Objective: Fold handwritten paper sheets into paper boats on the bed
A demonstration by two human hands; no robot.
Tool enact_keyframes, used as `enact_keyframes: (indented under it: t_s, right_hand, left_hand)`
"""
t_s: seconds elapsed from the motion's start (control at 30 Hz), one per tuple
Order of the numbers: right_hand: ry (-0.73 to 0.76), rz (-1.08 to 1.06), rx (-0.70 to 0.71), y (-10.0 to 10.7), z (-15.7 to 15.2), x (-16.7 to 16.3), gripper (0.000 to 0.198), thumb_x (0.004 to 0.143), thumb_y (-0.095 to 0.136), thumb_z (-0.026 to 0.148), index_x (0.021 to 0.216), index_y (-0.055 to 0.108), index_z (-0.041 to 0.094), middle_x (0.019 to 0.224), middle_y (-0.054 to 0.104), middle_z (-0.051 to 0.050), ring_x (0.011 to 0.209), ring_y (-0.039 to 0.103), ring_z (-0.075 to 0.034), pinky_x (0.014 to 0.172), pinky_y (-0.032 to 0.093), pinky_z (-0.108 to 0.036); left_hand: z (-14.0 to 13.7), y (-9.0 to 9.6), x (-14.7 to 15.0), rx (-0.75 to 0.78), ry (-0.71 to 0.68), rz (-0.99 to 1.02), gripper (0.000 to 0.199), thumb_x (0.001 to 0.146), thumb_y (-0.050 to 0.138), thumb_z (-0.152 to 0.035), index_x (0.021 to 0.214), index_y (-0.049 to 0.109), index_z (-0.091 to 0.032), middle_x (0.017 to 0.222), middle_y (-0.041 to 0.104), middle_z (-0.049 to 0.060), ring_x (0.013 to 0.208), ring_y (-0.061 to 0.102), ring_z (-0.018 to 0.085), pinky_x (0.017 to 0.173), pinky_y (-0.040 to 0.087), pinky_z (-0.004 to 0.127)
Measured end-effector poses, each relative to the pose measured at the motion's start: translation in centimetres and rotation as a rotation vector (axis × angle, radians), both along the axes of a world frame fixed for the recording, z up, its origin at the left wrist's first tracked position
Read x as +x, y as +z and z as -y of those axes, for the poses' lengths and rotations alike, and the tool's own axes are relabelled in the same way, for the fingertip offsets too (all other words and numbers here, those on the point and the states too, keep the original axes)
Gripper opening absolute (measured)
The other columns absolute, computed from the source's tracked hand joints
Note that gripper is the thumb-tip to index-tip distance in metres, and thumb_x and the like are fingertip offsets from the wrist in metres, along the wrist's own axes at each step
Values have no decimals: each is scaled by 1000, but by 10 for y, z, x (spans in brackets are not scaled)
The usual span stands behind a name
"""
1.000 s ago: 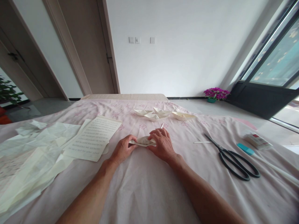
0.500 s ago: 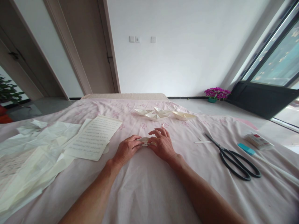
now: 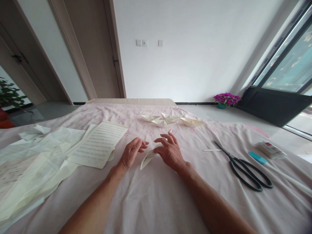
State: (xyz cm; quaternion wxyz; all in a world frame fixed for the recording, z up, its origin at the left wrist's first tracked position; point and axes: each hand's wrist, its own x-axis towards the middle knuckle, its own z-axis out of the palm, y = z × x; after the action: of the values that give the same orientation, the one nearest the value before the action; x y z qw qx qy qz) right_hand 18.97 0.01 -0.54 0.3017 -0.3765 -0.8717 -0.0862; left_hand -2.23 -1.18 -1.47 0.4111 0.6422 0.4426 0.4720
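A small folded piece of cream paper (image 3: 147,159) slants over the cloth between my hands, its pointed end toward me. My right hand (image 3: 169,150) pinches its far end between thumb and forefinger, with the other fingers raised; that end is partly hidden. To the left, my left hand (image 3: 132,152) is off the paper, fingers loosely bent and apart, holding nothing. Beyond my hands stand several folded paper boats (image 3: 164,122), clustered together, with a yellower paper boat (image 3: 192,122) at their right.
Handwritten sheets (image 3: 98,144) and crumpled thin paper (image 3: 41,162) lie at left on the pink cloth (image 3: 146,201). At right are black scissors (image 3: 243,165), a paper strip (image 3: 212,150), a blue-ended white stick (image 3: 257,158) and a small white packet (image 3: 271,149).
My left hand has let go of the folded paper. In my right hand the paper has turned, its free end swinging toward me.
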Motion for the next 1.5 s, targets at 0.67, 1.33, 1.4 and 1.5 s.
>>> enact_keyframes:
  t_s: [0.67, 1.33, 1.4, 1.5]
  right_hand:
    - [-40, -80, 75, -7, 1, -4, 16, 77, 66, 17, 65, 67, 27, 119, 61, 5, 125, 38, -24, 113, 16, -49]
    - [-142, -299, 82, -12, 7, -10, 32, 75, 54, 9, 99, 66, 27, 125, 53, -4, 114, 46, -25, 95, 39, -44]
    - [-149, -337, 46, -10, 9, -11, 36, 76, 52, 10, 106, 64, 27, 122, 54, -6, 107, 48, -24, 92, 41, -42]
    - [-97, -416, -77, -8, 12, -11, 29, 80, 50, 16, 101, 66, 25, 103, 59, -6, 92, 53, -21, 84, 44, -37]
  left_hand:
    - [-1, -10, 23, -333, 3, 121, 36, 62, 76, -42, 80, 65, -13, 75, 66, 4, 68, 57, 15, 67, 41, 26]
    - [8, 7, 27, -495, 50, 301, 43, 59, 73, -53, 77, 59, -17, 63, 53, -3, 53, 41, 8, 51, 26, 21]
    - [8, 8, 28, -452, 87, 332, 40, 61, 73, -51, 76, 58, -17, 63, 53, -3, 53, 42, 7, 51, 27, 21]
    - [8, 8, 30, -363, 176, 342, 36, 64, 72, -47, 78, 58, -17, 65, 55, -4, 56, 44, 8, 53, 32, 21]
